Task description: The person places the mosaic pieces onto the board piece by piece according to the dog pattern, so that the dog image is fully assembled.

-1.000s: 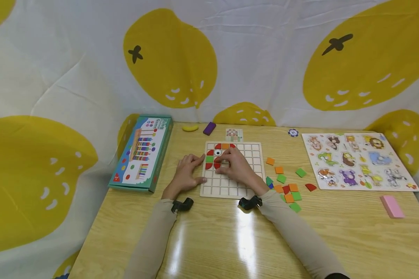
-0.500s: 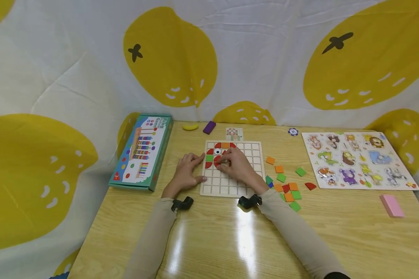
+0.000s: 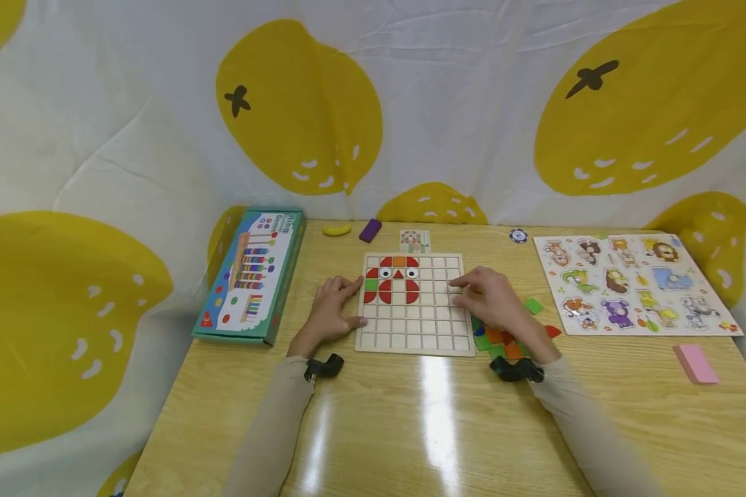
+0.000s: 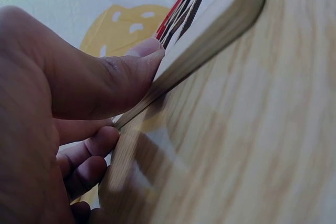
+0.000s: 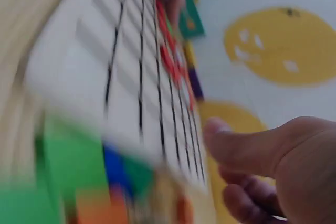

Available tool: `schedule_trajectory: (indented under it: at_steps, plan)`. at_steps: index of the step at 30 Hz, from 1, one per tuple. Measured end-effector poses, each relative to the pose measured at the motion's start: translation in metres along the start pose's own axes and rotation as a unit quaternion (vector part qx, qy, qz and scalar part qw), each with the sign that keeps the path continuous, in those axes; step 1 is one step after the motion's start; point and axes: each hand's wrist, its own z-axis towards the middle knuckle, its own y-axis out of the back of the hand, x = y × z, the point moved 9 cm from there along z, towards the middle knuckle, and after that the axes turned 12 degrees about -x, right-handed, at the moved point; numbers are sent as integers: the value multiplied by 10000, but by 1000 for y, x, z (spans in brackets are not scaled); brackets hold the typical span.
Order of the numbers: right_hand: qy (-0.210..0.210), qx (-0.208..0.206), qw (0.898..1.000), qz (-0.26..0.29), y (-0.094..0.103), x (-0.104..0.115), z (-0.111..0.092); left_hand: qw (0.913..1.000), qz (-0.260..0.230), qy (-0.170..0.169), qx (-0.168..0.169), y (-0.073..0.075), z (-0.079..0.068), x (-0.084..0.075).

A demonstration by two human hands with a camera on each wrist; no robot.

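In the head view a wooden grid board [image 3: 407,328] lies on the table. Its upper left cells carry red rounded tiles [image 3: 412,292], an orange square [image 3: 398,261], a green square [image 3: 371,284], a red triangle [image 3: 398,274] and two eye tiles [image 3: 385,273]. My left hand [image 3: 328,314] touches the board's left edge with thumb and index finger; in the left wrist view the thumb [image 4: 115,80] presses against that edge. My right hand [image 3: 494,300] is above the board's right edge, fingers loosely bent, nothing visible in them. It partly covers loose coloured tiles [image 3: 494,351].
A picture card [image 3: 414,241] lies behind the board, near a purple block [image 3: 370,230] and a toy banana [image 3: 337,230]. A game box [image 3: 251,276] is at left. To the right are an animal puzzle [image 3: 637,286], a poker chip [image 3: 519,236] and a pink block [image 3: 696,364].
My right hand has moved right, off the red tiles to the board's right edge. It uncovers an eye tile, the red triangle and a red rounded tile. My left hand stays put.
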Motion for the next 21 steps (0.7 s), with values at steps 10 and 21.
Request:
schedule_trajectory:
  at_steps: [10,21]
  plan:
    - [-687,409,9891,-1233,73,-81,-50,9999,29,126,-30,3,-7,9]
    - [-832,-63,9915,-1001,69,-87,-58,9999,-109,-23,13,-2,-2,1]
